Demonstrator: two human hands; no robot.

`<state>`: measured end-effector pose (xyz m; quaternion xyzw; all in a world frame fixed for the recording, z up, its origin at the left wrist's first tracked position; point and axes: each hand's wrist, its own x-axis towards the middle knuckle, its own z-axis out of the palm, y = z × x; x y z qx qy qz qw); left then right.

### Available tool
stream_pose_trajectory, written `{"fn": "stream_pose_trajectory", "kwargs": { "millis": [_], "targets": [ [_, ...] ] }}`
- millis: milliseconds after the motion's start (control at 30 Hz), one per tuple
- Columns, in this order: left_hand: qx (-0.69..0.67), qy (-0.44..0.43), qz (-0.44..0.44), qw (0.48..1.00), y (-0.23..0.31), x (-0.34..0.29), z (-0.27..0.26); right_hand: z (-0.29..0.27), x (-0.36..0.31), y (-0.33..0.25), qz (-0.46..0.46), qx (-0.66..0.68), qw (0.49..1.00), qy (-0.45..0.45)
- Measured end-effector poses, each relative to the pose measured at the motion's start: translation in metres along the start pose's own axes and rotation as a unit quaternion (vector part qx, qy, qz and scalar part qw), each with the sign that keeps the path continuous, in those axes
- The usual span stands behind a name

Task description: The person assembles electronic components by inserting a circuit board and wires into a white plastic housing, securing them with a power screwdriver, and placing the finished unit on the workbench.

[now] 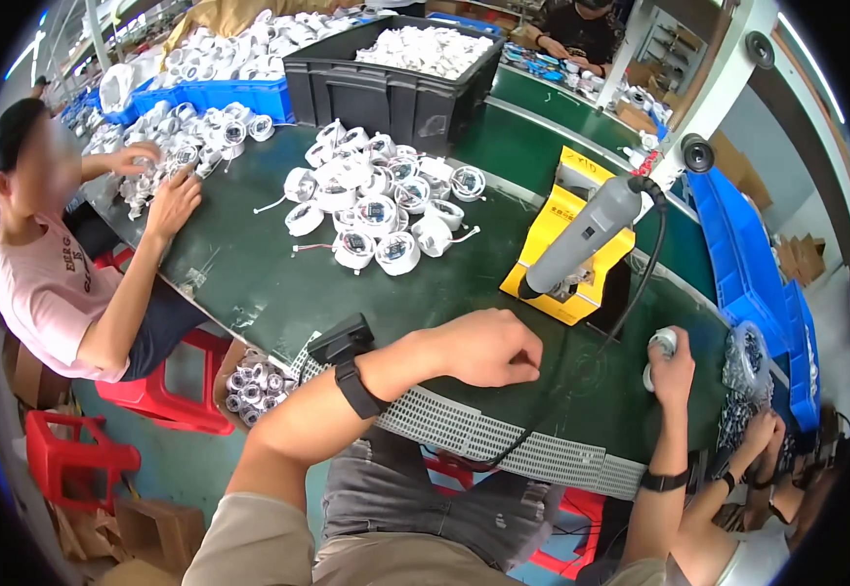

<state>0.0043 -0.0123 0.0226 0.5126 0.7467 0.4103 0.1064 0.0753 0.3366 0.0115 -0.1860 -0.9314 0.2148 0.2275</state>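
Note:
My left hand (498, 350) hovers over the green work table, its fingers curled in and pressed together; whatever they may hold is hidden. At the right, my right hand (674, 369) is closed round a small white round housing (661, 344), partly covered by the fingers. A grey electric screwdriver (586, 234) with a black cable rests slantwise across a yellow metal stand (561, 249), beyond and between my hands. Farther off, to the left of that stand, lies a pile of white round housings (376, 200), several with circuit boards and short wires.
A black bin (347, 98) of white parts stands behind the pile. Blue bins (747, 254) line the right side. On the left a co-worker (59, 264) handles white parts; at the lower right are another person's hands (762, 430). A perforated white strip (503, 439) edges the table.

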Motion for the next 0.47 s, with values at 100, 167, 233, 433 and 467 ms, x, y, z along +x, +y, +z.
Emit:
{"fn": "stream_pose_trajectory", "kwargs": {
  "millis": [100,167,233,433,467],
  "targets": [
    [-0.021,-0.016,-0.023,0.999,0.001,-0.001,0.001,0.0,-0.02,-0.038,-0.012,0.042,0.998,-0.034],
    [-0.03,-0.018,-0.033,0.999,0.003,0.001,0.0,0.0,-0.027,-0.06,0.027,0.084,0.995,-0.046],
    [-0.08,0.004,-0.047,0.996,0.006,0.003,0.001,0.003,-0.033,-0.07,-0.205,0.066,0.974,0.064],
    [-0.49,0.0,-0.038,0.871,0.0,0.011,0.019,0.01,-0.072,-0.151,-0.375,0.126,0.917,0.056],
    [-0.522,-0.052,-0.04,0.851,0.002,0.01,0.012,0.006,-0.073,-0.146,-0.369,0.118,0.92,0.059]
  ]
}}
